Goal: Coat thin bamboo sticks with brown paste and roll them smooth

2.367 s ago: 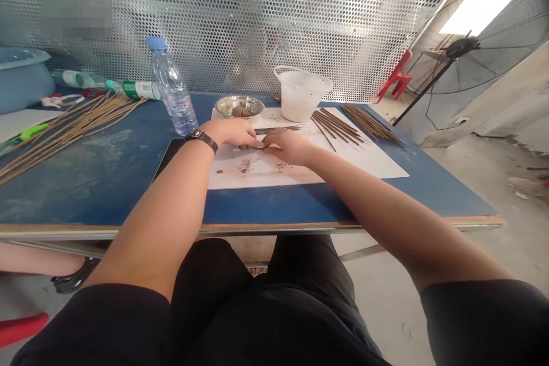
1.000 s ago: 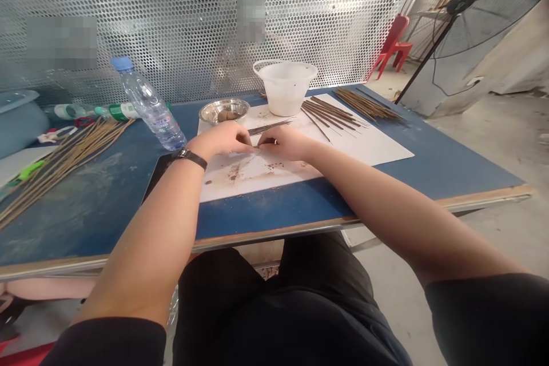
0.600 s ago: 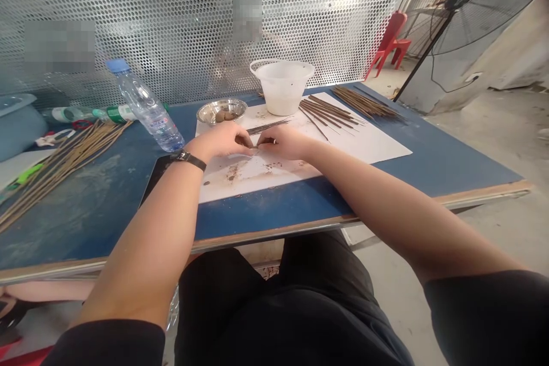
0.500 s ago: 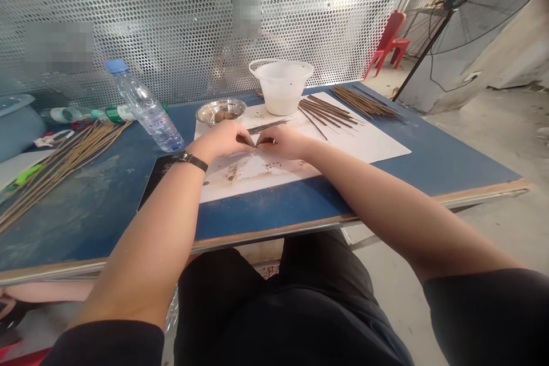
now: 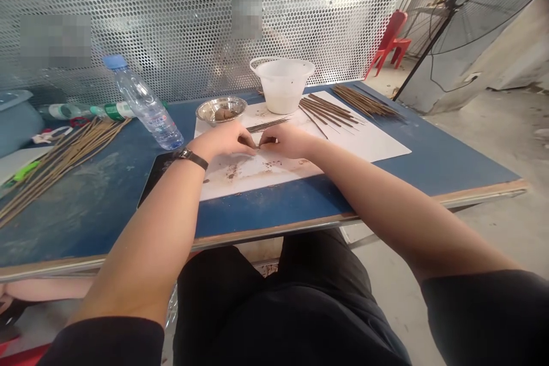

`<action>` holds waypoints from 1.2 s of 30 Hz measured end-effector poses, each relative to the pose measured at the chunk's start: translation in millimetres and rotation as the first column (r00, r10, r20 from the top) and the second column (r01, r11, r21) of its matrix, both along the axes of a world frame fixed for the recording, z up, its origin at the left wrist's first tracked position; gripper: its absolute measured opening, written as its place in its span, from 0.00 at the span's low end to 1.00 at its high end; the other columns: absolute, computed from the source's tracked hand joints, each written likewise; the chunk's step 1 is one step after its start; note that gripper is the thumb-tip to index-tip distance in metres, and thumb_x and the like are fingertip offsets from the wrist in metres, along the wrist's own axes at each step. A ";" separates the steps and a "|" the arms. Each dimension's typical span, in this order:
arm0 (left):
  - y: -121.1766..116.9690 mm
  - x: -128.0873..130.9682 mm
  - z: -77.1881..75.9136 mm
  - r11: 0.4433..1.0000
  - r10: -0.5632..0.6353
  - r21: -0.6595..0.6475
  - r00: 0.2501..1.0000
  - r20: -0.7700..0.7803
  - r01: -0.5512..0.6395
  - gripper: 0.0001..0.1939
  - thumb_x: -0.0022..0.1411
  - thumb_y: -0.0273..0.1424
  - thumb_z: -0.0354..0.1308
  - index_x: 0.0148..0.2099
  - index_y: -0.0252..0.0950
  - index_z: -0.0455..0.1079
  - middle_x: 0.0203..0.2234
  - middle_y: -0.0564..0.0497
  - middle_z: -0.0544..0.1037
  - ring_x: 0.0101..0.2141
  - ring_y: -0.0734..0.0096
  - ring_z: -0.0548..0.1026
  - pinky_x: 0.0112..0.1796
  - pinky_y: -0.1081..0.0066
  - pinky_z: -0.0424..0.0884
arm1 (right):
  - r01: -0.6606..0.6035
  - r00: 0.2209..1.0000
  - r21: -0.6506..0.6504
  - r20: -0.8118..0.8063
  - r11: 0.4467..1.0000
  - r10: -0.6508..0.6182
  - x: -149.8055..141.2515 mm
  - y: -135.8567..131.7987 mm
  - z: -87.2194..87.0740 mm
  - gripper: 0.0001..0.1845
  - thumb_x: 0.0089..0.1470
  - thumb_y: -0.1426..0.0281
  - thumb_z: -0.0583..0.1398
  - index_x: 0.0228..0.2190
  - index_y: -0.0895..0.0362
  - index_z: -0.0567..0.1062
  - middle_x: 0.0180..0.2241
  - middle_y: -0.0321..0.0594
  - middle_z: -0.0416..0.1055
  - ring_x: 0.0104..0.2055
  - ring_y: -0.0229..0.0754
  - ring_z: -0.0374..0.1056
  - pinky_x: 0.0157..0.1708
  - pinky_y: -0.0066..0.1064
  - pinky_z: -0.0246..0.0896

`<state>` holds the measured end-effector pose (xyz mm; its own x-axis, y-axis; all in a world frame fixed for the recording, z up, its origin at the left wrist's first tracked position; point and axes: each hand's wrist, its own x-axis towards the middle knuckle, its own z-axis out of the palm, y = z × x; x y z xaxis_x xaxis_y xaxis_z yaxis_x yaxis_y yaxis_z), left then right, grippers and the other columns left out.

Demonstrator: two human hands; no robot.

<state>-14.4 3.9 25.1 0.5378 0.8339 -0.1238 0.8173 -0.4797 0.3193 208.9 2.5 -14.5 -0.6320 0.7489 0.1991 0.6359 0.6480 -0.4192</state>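
Left hand (image 5: 222, 140): fingers pinched together on a thin stick (image 5: 257, 147); black wristwatch (image 5: 191, 159) on the wrist.
Right hand (image 5: 288, 141): fingers closed on the same stick, just beside the left fingertips.
Stick: held low over a stained white sheet (image 5: 257, 176) on the blue desk (image 5: 86, 223).
Nearby: dark sticks (image 5: 268, 124); steel bowl (image 5: 221, 110) of brown lumps; white plastic tub (image 5: 282, 87).

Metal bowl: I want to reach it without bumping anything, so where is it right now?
In the head view, the metal bowl sits at the far left corner of the white paper sheet, beyond the left hand, between the water bottle and the white plastic tub.
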 end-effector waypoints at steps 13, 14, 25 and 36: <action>7.7 -12.7 -7.0 0.966 0.209 0.135 0.972 0.104 -0.222 0.24 0.67 0.52 0.55 0.51 0.41 0.80 0.37 0.47 0.84 0.35 0.60 0.78 0.34 0.66 0.68 | 0.033 0.981 0.198 0.183 0.980 -0.070 -31.4 -34.2 -10.8 0.47 0.67 0.44 0.52 0.66 0.73 0.65 0.71 0.69 0.56 0.74 0.69 0.49 0.71 0.57 0.46; 8.7 -13.3 -7.8 0.965 0.217 0.131 0.971 0.096 -0.228 0.24 0.66 0.52 0.55 0.50 0.40 0.80 0.37 0.47 0.84 0.36 0.60 0.78 0.33 0.66 0.67 | 0.055 0.972 0.178 0.214 0.982 -0.093 -35.1 -34.3 -13.6 0.52 0.66 0.40 0.49 0.69 0.75 0.60 0.74 0.70 0.48 0.77 0.71 0.41 0.72 0.59 0.41; 16.6 -16.9 -16.1 0.971 0.204 0.113 0.975 0.085 -0.213 0.20 0.63 0.51 0.58 0.39 0.40 0.79 0.34 0.47 0.83 0.32 0.59 0.77 0.31 0.65 0.64 | 0.018 0.914 0.040 0.405 0.999 -0.033 -20.1 -104.9 -10.5 0.65 0.62 0.33 0.36 0.72 0.80 0.48 0.75 0.70 0.36 0.78 0.71 0.30 0.74 0.60 0.36; 14.1 -16.0 -14.6 0.973 0.188 0.120 0.979 0.083 -0.198 0.17 0.63 0.47 0.58 0.33 0.39 0.76 0.23 0.48 0.78 0.24 0.64 0.71 0.28 0.65 0.62 | 0.189 0.862 -0.018 0.481 0.982 -0.157 -62.3 -43.2 -4.2 0.63 0.63 0.35 0.34 0.73 0.80 0.41 0.76 0.67 0.30 0.78 0.69 0.23 0.75 0.59 0.28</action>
